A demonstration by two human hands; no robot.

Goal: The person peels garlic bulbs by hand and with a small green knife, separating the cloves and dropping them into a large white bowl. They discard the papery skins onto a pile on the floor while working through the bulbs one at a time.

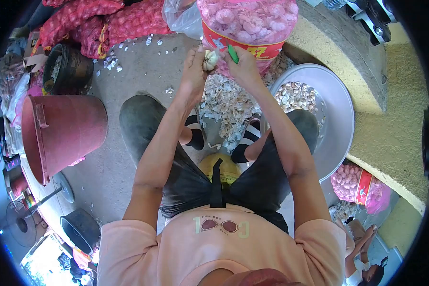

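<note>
I see left hand [194, 71] pinching garlic bulb [210, 59], right hand [245, 66] gripping green tool [233, 54], both above peel pile [226, 107] so scraps land there.

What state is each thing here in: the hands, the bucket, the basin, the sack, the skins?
Left hand: closed on a garlic bulb.
Right hand: gripping a green-handled tool.
Red bucket: tipped on its side.
Metal basin: partly filled with cloves.
Mesh sack: upright, full of garlic.
Garlic skins: piled loose on the ground.
</note>
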